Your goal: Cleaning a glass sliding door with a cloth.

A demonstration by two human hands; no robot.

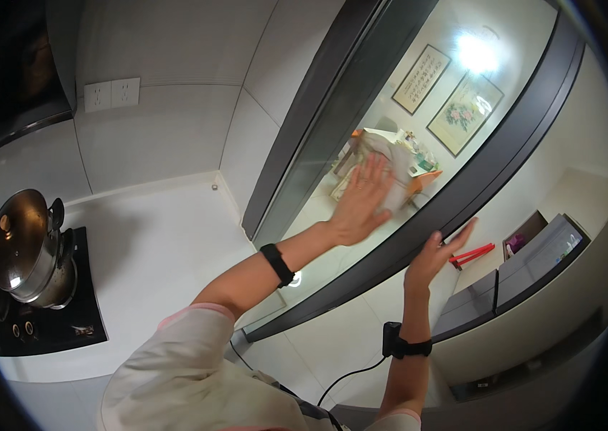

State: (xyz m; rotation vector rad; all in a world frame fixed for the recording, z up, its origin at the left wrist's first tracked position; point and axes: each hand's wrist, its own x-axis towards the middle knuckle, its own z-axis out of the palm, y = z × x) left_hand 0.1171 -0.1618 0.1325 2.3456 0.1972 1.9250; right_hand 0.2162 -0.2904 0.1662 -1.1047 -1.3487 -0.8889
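Observation:
My left hand (pixel 364 203) lies flat with spread fingers over a pale grey cloth (pixel 398 156), pressing it against the glass panel (pixel 317 215) of a dark-framed door. The cloth is blurred and partly covered by the fingers. Lower right, my right hand (pixel 433 258) is at the outer edge of the dark door frame (pixel 489 178). Its thumb and fingers are apart and nothing is held in it; whether it touches the frame is hard to tell. Black bands circle both forearms, and a cable runs from the box on the right one.
On the left, a lidded steel pot (pixel 26 253) stands on a black gas hob (pixel 91 301) set in a white countertop (pixel 147 253). A wall socket (pixel 111 94) is above. Beyond the glass are framed pictures (pixel 421 79) and a cluttered table. A grey cabinet (pixel 538 248) stands right.

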